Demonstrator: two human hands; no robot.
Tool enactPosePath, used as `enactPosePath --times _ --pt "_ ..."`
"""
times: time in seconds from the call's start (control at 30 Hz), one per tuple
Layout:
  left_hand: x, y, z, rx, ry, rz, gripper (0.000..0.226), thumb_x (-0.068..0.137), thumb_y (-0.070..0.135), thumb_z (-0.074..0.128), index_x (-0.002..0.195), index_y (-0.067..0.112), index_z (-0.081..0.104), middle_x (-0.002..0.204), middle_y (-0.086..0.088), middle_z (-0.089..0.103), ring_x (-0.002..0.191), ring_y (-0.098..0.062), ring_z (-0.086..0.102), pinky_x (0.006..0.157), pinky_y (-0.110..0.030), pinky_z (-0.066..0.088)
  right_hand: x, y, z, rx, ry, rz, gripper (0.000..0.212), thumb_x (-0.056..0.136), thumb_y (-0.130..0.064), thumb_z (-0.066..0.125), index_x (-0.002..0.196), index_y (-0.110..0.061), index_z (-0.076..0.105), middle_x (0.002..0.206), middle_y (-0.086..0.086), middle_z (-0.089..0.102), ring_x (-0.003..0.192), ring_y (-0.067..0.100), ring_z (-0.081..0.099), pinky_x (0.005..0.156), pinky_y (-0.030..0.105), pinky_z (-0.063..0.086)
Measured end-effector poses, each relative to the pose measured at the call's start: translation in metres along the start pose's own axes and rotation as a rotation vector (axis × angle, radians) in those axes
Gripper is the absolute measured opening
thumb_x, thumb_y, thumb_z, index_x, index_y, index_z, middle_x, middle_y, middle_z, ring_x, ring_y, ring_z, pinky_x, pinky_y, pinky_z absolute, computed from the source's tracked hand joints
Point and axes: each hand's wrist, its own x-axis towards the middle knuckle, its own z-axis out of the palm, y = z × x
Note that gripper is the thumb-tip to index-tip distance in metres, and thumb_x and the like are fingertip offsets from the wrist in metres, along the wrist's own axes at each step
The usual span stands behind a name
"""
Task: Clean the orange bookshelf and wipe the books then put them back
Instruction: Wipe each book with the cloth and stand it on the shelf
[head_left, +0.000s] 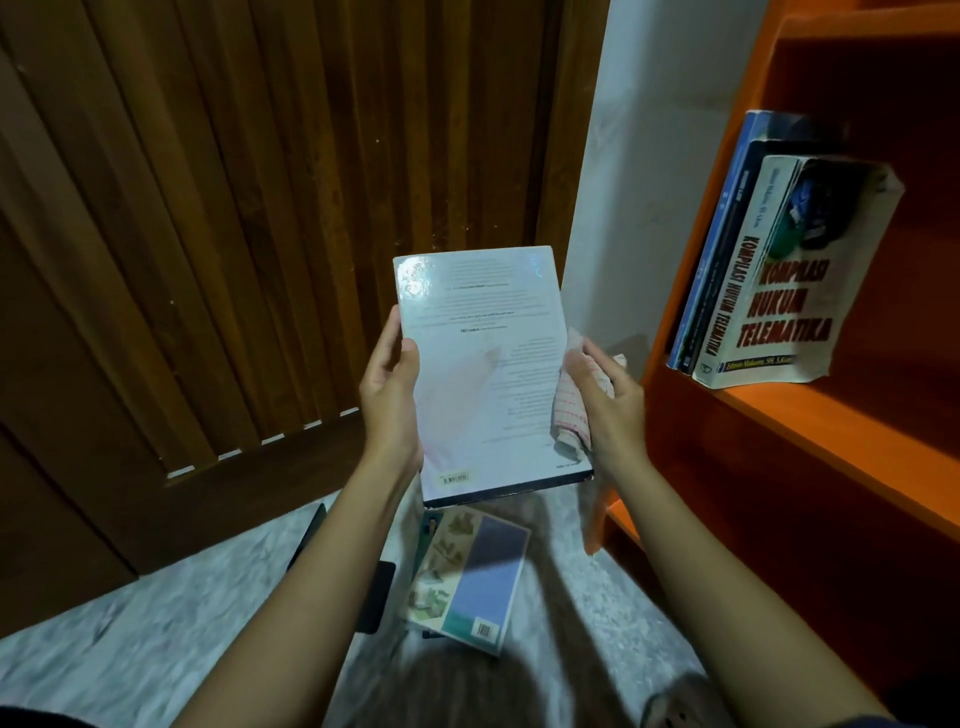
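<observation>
Two forearms (322, 582) reach over a pale marbled floor (156, 597) before a slatted wooden door (208, 208), left hand (389, 395) gripping the edge of a white book (483, 364), right hand (608, 400) clutching a striped cloth (571, 410) against it, another book (467, 571) lying on the floor below, orange bookshelf (831, 431) holding three leaning books (779, 291) to the right.

I count two hands, my left hand (389, 395) and right hand (608, 400), one pale book (483, 374) and one cloth (571, 410), mid frame. On the right, one orange shelf (831, 431) has three books: blue book (724, 208), dark book (727, 260), thick white book (789, 312). One floor book (470, 571) lies at bottom middle.
</observation>
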Motion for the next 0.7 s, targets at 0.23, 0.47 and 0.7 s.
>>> enactPosePath --times 0.23,0.47,0.7 --pt "0.007 0.008 -0.006 0.009 -0.099 -0.025 0.038 0.095 0.018 0.049 0.128 0.039 0.049 0.126 0.006 0.062 0.109 -0.018 0.064 0.098 -0.054 0.042 -0.007 0.017 -0.003 0.293 -0.269 0.124 0.072 0.057 -0.010 0.084 0.124 -0.012 0.057 0.117 0.016 0.066 0.106 0.034 0.063 0.083 0.041 0.054" --pt "0.023 0.003 -0.006 0.338 -0.096 0.066 0.047 0.098 0.021 0.047 0.140 0.039 0.034 0.136 0.013 0.051 0.116 -0.009 0.058 0.083 -0.031 0.057 -0.015 0.002 0.012 0.263 -0.069 0.039 0.066 0.061 0.005 0.074 0.122 -0.015 0.060 0.115 0.015 0.066 0.103 0.031 0.065 0.085 0.044 0.054" --pt "0.012 0.026 0.024 0.657 -0.014 0.563 0.038 0.096 0.016 0.049 0.134 0.021 0.049 0.135 0.003 0.047 0.122 -0.003 0.046 0.096 -0.017 0.044 -0.019 -0.018 0.010 -0.026 0.053 -0.251 0.067 0.070 0.011 0.073 0.120 -0.029 0.054 0.106 0.000 0.067 0.085 -0.001 0.067 0.071 0.014 0.052"
